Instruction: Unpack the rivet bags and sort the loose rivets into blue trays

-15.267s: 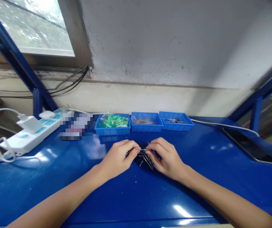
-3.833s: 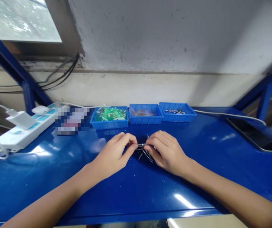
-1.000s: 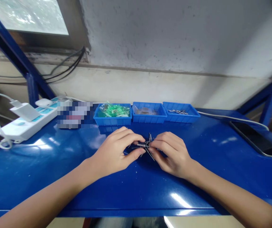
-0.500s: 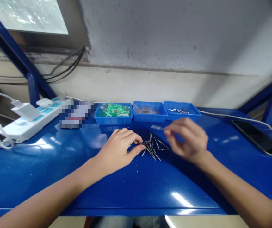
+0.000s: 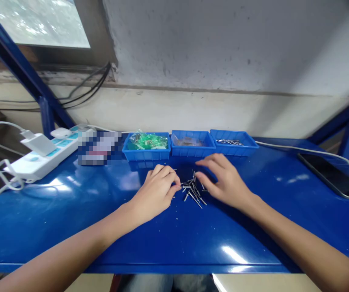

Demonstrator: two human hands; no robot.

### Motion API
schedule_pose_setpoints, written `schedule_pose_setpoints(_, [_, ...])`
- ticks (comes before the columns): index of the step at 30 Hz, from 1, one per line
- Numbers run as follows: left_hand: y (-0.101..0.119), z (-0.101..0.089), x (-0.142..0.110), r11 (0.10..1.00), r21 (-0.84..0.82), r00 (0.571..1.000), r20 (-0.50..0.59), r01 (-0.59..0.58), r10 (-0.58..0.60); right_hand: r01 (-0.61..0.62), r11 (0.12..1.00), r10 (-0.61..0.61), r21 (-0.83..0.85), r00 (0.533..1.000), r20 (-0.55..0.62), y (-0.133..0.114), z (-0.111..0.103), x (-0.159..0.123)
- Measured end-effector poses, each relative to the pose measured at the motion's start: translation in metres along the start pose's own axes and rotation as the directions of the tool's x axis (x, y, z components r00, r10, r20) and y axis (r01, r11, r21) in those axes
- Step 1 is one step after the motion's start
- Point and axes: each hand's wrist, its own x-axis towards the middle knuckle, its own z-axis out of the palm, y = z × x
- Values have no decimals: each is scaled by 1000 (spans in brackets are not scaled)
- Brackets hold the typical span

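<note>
A loose pile of thin metal blind rivets (image 5: 194, 192) lies on the blue tabletop (image 5: 174, 239) between my hands. At the pile's left side is my left hand (image 5: 162, 184), its thumb and forefinger pinched together on a blind rivet whose end shows at the fingertips. A few more thin pieces lie partly hidden by that hand. My right hand (image 5: 223, 178) hovers over the pile's right edge, thumb and forefinger apart, with nothing visible between them. Some rivets there are hidden behind its thumb.
Along the back stand three blue bins: one with green bagged pieces (image 5: 148, 142), one with clear plastic (image 5: 188, 141), one with metal rivets (image 5: 229, 142). At left are a white power strip (image 5: 45, 156) and a blurred-out object (image 5: 100, 148); a dark phone (image 5: 332, 174) lies at right.
My right hand has come left and down to the pile, its fingers parted; the clear strip it held is out of sight. My left hand stays at the pile; some rivets have shifted.
</note>
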Motion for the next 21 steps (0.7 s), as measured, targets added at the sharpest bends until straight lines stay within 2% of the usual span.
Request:
schedule_pose_setpoints(3, [1,-6,1,997,-63,998,-36,-48,46,136,989,-140,64,988,62,-18,7,-3])
schedule_pose_setpoints(6, [4,-11,2,989,-107,993,-76,-99,91,197,979,-198,57,980,25,-20,9,-6])
schedule_pose_setpoints(10, [5,-13,0,980,-123,985,-103,-154,141,218,975,-216,42,975,-50,-18,9,-7])
schedule_pose_setpoints(17, [6,-11,-2,979,-152,973,-204,-136,104,177,982,-173,64,983,-64,-19,6,-5])
schedule_pose_setpoints(21, [7,-13,-2,984,-109,975,-189,-138,116,161,984,-157,78,986,-52,-20,5,-5])
